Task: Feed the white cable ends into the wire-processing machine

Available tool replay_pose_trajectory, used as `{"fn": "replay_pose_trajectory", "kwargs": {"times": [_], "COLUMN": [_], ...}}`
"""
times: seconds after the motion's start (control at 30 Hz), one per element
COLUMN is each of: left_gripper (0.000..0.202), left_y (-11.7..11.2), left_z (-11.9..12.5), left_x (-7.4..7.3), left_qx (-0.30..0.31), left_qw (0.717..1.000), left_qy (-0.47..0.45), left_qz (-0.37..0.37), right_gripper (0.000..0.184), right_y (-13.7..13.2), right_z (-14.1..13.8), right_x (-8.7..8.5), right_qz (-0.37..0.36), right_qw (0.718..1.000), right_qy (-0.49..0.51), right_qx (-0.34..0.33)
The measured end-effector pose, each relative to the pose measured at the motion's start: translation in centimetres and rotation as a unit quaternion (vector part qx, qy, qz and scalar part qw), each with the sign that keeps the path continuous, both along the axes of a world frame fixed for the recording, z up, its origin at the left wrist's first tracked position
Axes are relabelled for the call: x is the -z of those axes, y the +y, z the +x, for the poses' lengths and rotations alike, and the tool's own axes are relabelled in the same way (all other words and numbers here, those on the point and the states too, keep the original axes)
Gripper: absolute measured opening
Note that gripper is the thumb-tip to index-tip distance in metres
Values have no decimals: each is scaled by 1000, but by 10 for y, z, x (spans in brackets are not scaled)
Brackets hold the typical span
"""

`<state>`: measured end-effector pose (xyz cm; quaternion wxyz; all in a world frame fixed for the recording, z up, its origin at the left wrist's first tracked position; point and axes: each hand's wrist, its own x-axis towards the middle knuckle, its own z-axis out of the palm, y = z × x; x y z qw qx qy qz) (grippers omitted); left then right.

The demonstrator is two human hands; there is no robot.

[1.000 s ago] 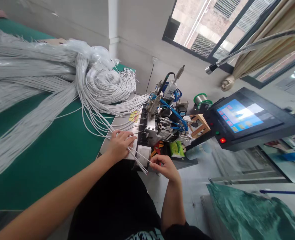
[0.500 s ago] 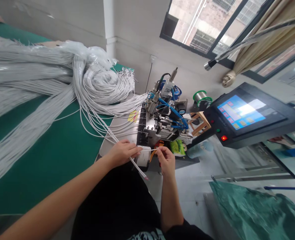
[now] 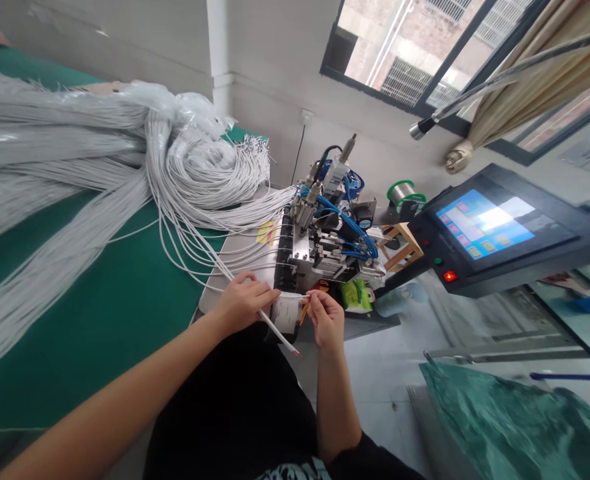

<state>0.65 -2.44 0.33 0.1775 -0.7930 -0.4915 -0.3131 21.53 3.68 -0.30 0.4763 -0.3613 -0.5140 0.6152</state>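
My left hand (image 3: 247,301) is closed around a few white cables (image 3: 281,337), whose loose ends slant down to the right past my fingers. One white cable (image 3: 293,295) runs across from my left fingertips to my right hand (image 3: 325,317). Thumb and forefinger of the right hand pinch it near its end; the tip itself is too small to make out. Both hands are at the near end of a black slotted cable holder (image 3: 285,260) on the machine (image 3: 329,240). Several cables lie across its slots.
Bundles of white cables (image 3: 65,143) cover the green table (image 3: 139,313) on the left. A monitor (image 3: 499,227) stands at the right, with a wire spool (image 3: 403,192) behind it. A green packet (image 3: 355,295) lies beyond my right hand. A flexible lamp arm (image 3: 499,80) hangs above.
My right hand has moved slightly left and up, closer to my left hand, with the pinched cable. The cable ends below my left hand have drawn closer together.
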Motion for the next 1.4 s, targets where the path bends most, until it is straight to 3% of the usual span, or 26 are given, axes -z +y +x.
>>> {"fn": "replay_pose_trajectory", "kwargs": {"times": [0.2,0.4,0.57,0.8,1.03,1.4], "left_gripper": [18,23,32,37,38,40], "left_y": [1,2,1,3,3,3], "left_z": [0,0,-3,-3,-1,0], "left_x": [0,1,4,8,6,4], "left_qx": [-31,-22,-14,-31,-59,-107], "left_qw": [1000,1000,999,998,996,989], "left_qy": [-2,-2,7,10,0,-28], "left_qz": [-1,-3,-30,-53,-64,-96], "right_gripper": [27,23,24,19,24,27], "right_y": [2,13,23,28,35,43], "right_z": [-1,-2,-1,-3,-6,-16], "right_x": [2,5,11,17,19,25], "right_qz": [-7,-9,38,123,117,115], "right_qw": [999,1000,994,960,966,971], "right_qy": [19,-2,-101,-250,-226,-210], "right_qx": [-28,-7,12,23,42,7]}}
